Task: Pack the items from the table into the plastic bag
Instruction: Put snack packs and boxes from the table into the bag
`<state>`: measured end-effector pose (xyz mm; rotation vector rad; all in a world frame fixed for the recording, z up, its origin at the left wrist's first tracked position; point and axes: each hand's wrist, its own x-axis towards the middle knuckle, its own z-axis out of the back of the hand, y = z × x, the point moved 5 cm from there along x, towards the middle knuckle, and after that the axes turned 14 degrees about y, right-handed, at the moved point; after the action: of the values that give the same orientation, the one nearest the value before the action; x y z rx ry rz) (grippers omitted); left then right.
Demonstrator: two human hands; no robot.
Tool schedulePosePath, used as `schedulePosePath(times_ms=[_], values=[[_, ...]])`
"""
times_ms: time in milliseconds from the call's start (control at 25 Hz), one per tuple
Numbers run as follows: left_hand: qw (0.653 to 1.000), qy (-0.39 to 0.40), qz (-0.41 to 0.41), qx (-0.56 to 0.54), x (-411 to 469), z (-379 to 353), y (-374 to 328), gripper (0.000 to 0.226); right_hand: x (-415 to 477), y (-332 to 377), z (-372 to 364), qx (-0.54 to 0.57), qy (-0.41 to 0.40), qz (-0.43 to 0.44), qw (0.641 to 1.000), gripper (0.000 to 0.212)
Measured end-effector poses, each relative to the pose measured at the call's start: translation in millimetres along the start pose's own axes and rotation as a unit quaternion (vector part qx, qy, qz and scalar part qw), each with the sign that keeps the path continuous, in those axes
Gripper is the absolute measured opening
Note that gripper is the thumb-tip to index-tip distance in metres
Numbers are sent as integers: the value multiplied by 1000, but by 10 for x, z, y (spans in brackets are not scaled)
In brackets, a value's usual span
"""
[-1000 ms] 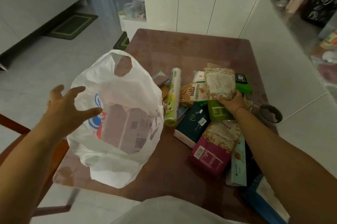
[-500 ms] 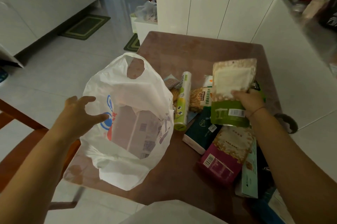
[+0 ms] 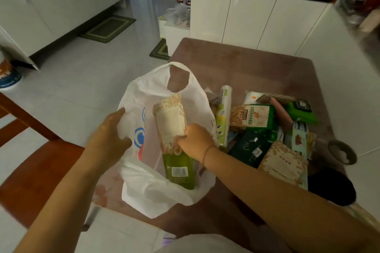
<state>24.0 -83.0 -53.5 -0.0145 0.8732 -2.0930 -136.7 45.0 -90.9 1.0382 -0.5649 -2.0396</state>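
Note:
A white plastic bag (image 3: 156, 187) with a blue and red logo lies open on the brown table (image 3: 242, 67). My right hand (image 3: 195, 141) grips a beige and green pouch (image 3: 174, 143) that sits partly inside the bag's mouth, its green end lowest. My left hand (image 3: 109, 137) holds the bag's left edge, thumb against the plastic. To the right lies a pile: a green roll (image 3: 223, 117), a dark green box (image 3: 249, 147), a green noodle pack (image 3: 257, 117), a beige pouch (image 3: 284, 162) and other packs.
A wooden chair (image 3: 35, 172) stands left of the table. A grey metal cup (image 3: 342, 152) and a dark round object (image 3: 331, 188) sit near the table's right edge. White cabinets (image 3: 257, 18) stand beyond the far edge. Tiled floor with mats lies to the left.
My right hand lifted the beige and green pouch off the pile and carried it left into the bag's mouth. My left hand closed in on the bag's left edge.

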Motion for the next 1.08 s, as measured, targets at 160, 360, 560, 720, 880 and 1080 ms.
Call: schedulePosePath(times_ms=[160, 360, 560, 720, 880, 1080], values=[[1000, 10, -3, -20, -67, -83, -55, 74, 401, -200, -261, 112, 95, -111, 983, 30], [999, 22, 2, -27, -83, -88, -89, 71, 293, -66, 75, 7, 54, 73, 996, 26], [1000, 20, 7, -16, -98, -84, -127, 70, 194, -917, 1141, 228, -312, 21, 922, 15], [999, 35, 14, -20, -126, -116, -152, 74, 795, -1512, 787, 303, -92, -190, 929, 56], [998, 50, 15, -40, -124, -129, -142, 77, 945, -1564, 769, 250, -128, -193, 940, 62], [997, 61, 18, -52, -113, -124, -118, 80, 682, -1572, 926, 365, -145, -116, 912, 51]])
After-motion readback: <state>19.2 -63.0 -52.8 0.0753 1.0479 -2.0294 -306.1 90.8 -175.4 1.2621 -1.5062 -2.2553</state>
